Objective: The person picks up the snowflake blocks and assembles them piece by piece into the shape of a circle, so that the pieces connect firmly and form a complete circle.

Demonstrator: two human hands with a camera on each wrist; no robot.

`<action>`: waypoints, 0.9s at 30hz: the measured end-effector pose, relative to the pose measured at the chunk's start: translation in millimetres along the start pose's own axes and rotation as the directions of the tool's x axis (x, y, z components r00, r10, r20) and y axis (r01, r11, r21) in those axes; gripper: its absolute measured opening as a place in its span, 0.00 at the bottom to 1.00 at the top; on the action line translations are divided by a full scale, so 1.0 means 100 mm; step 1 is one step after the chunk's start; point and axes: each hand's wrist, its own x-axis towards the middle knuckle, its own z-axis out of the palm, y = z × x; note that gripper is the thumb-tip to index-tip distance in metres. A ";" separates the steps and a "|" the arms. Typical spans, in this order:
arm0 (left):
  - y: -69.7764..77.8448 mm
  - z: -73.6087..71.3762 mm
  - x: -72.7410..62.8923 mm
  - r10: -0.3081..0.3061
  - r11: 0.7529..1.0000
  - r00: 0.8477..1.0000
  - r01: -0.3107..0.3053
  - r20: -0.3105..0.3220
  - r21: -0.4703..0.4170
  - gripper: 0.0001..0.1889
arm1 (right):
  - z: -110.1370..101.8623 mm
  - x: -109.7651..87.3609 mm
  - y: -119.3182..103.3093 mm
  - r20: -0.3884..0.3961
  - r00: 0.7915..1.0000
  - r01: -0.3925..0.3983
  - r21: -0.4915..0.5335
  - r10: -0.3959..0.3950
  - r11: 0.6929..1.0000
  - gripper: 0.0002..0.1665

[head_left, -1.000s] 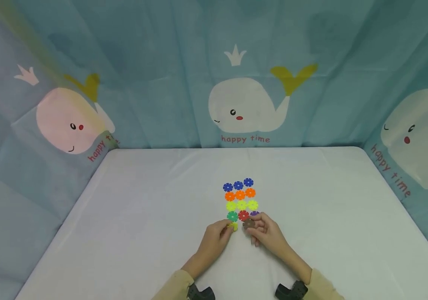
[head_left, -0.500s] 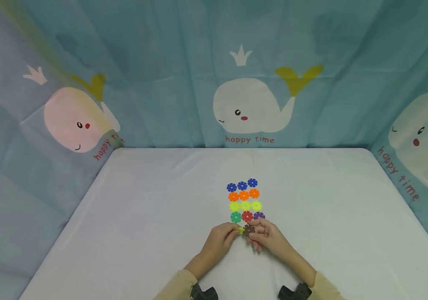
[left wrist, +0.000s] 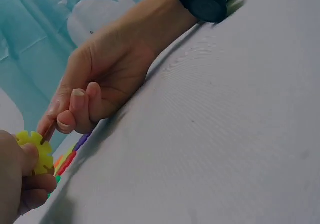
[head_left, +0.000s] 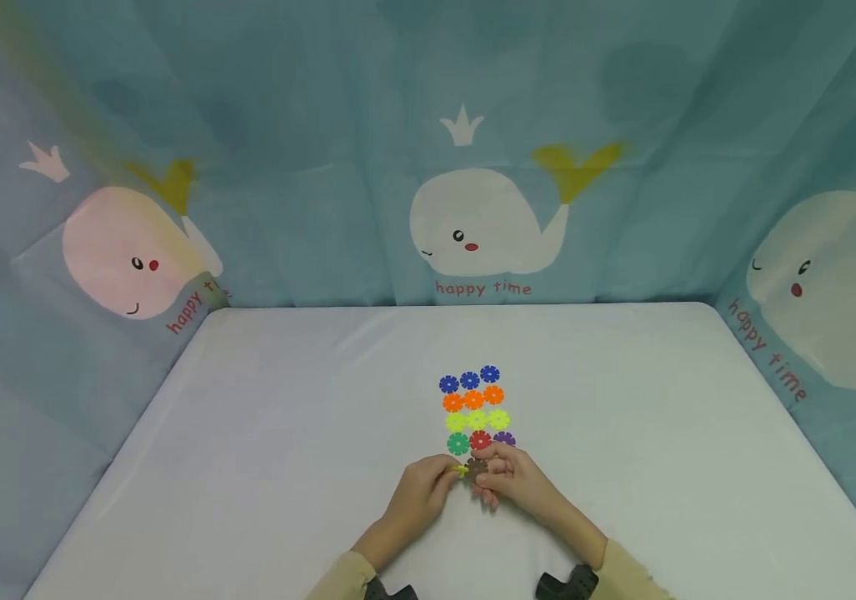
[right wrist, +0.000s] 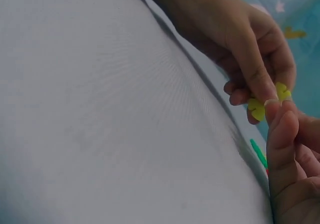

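Observation:
In the head view my left hand [head_left: 412, 496] pinches a yellow notched disc [head_left: 462, 471], turned nearly edge-on. My right hand [head_left: 525, 485] pinches a brown notched disc [head_left: 476, 468] between thumb and fingers. The two discs meet at their edges; how deeply their slots engage cannot be told. From the left wrist, the yellow disc [left wrist: 45, 156] shows its notched face, and the right fingertips [left wrist: 47, 121] hold the brown disc's thin edge against it. The right wrist view shows the yellow disc [right wrist: 257, 108] partly covered by the right fingers, which also hide the brown disc.
Beyond the hands, flat notched discs lie in rows on the white table [head_left: 285, 433]: blue discs [head_left: 469, 381], orange discs [head_left: 473, 400], yellow discs [head_left: 477, 419], then a green disc [head_left: 458, 443], a red disc [head_left: 480, 439] and a purple disc [head_left: 504, 437]. A whale-print curtain [head_left: 307, 208] surrounds the table.
The yellow and brown discs were apart a second ago; the hands have brought them edge to edge. The yellow disc has turned more edge-on to the head view, which has shifted slightly.

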 end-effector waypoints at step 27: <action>-0.02 -0.27 0.05 -0.057 0.991 0.978 0.032 -0.198 -0.128 0.10 | 0.11 0.17 0.09 0.026 0.936 0.213 -0.835 -0.351 0.507 0.30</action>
